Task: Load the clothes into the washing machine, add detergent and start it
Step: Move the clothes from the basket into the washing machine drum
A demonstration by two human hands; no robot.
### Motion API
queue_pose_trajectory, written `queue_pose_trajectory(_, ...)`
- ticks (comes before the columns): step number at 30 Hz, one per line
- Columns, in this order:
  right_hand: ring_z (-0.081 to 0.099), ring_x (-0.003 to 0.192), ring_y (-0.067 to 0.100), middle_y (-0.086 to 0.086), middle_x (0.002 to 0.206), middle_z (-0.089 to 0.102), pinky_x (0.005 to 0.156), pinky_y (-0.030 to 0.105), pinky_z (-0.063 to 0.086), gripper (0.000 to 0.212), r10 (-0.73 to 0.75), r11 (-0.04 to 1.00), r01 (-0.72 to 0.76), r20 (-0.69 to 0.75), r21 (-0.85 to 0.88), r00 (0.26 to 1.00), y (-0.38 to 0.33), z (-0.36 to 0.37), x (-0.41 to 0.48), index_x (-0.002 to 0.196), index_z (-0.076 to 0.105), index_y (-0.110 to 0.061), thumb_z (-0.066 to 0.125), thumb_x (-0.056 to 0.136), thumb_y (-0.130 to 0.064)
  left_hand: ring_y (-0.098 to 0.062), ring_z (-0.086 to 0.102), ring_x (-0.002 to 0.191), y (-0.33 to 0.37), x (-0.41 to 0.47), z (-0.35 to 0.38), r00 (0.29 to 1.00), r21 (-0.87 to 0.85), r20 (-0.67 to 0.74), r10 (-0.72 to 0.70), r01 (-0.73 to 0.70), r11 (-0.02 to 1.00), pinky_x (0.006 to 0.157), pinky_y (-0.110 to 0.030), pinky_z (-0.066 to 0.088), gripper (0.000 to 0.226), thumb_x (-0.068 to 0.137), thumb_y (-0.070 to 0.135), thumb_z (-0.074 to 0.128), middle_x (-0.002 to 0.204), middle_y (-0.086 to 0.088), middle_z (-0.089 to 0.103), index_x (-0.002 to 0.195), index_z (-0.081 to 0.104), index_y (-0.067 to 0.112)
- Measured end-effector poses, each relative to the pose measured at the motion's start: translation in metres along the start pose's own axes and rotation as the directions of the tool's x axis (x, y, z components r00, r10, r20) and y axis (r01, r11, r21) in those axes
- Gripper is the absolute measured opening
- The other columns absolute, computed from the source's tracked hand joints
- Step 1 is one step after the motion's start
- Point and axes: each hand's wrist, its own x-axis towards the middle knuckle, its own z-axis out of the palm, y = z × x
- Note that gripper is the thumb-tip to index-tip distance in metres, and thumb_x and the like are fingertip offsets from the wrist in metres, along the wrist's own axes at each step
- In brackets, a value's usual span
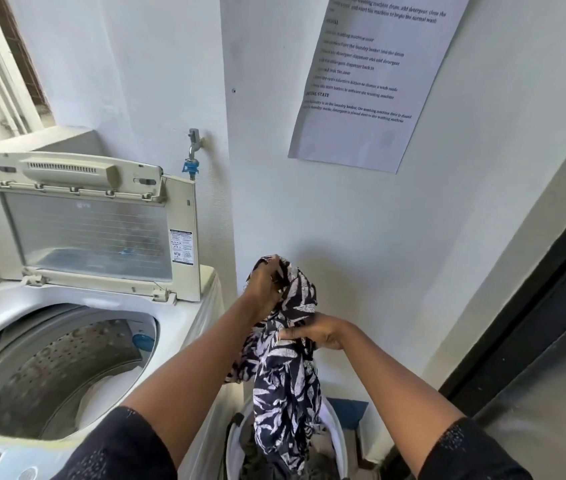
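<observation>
— Two hands on one garment, is that right?

— Yes. The left hand [267, 289] is clenched around the top of a dark, white-leaf-patterned garment [286, 375], bunching it high against the white wall. The right hand [316, 332] pinches the same cloth lower down, fingers closed on a fold.

— Where does the cloth hang?

— It drops straight down from the hands into a white laundry basket [338, 434] at the bottom of the view, just right of the machine. More dark clothing lies in that basket; what pieces they are I cannot tell.

— And the washing machine?

— The top-loading washing machine [184, 317] stands to the left, its lid [94, 226] raised upright at the back. The perforated drum [63, 368] is exposed, and no clothing shows in the part I can see. A small blue piece [143, 341] sits on the inner rim.

— Anything on the wall?

— A tap [192, 150] with a blue fitting above the machine, and a printed sheet of paper [371, 74] taped higher to the right. Dark sleeves [129, 445] cover both upper arms.
</observation>
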Motion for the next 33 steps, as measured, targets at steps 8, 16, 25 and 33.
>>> queue_pose_trajectory(8, 0.071, 0.087, 0.019, 0.018, 0.114, 0.067, 0.076, 0.032, 0.058, 0.024, -0.179, 0.893, 0.270, -0.265, 0.360, 0.947, -0.030, -0.001, 0.002, 0.101, 0.067, -0.011, 0.061, 0.090, -0.031, -0.007, 0.055, 0.109, -0.013, -0.028, -0.048, 0.966, 0.657, 0.245, -0.078, -0.106, 0.747, 0.090, -0.018, 0.042, 0.062, 0.082, 0.036, 0.069, 0.120, 0.002, 0.051, 0.133, 0.039, 0.018)
queue_pose_trajectory(16, 0.065, 0.102, 0.036, 0.023, 0.122, 0.062, 0.097, 0.050, 0.047, 0.053, 0.114, 0.951, -0.040, -0.226, 0.307, 0.967, -0.066, -0.005, -0.002, 0.118, 0.058, -0.001, 0.057, 0.089, -0.045, -0.025, 0.058, 0.108, -0.002, -0.038, -0.072, 0.988, 0.924, 0.076, -0.136, -0.019, 0.382, 0.101, -0.035, 0.042, 0.055, 0.068, 0.012, 0.079, 0.117, -0.010, 0.064, 0.118, 0.057, 0.012)
queue_pose_trajectory(25, 0.051, 0.111, 0.020, 0.005, 0.123, 0.051, 0.094, 0.034, 0.039, 0.091, -0.151, 0.959, 0.096, -0.195, -0.268, 0.969, -0.091, -0.005, -0.017, 0.124, 0.047, -0.012, 0.044, 0.066, -0.082, -0.013, 0.063, 0.075, 0.075, -0.066, -0.057, 0.917, 0.793, -0.071, 0.392, -0.186, 0.581, 0.059, -0.013, 0.049, 0.038, 0.062, -0.001, 0.058, 0.078, 0.005, 0.068, 0.087, 0.068, 0.026)
queue_pose_trajectory(33, 0.062, 0.113, 0.008, -0.008, 0.121, 0.066, 0.094, 0.026, 0.053, 0.063, -0.442, 0.896, 0.443, 0.162, 0.035, 0.882, -0.119, 0.032, 0.003, 0.130, 0.051, -0.021, 0.073, 0.076, 0.003, -0.011, 0.064, 0.078, 0.144, -0.077, -0.032, 0.789, 0.724, 0.020, 0.614, -0.435, 0.535, 0.073, -0.020, 0.053, 0.043, 0.063, -0.007, 0.054, 0.079, 0.009, 0.068, 0.076, 0.066, 0.032)
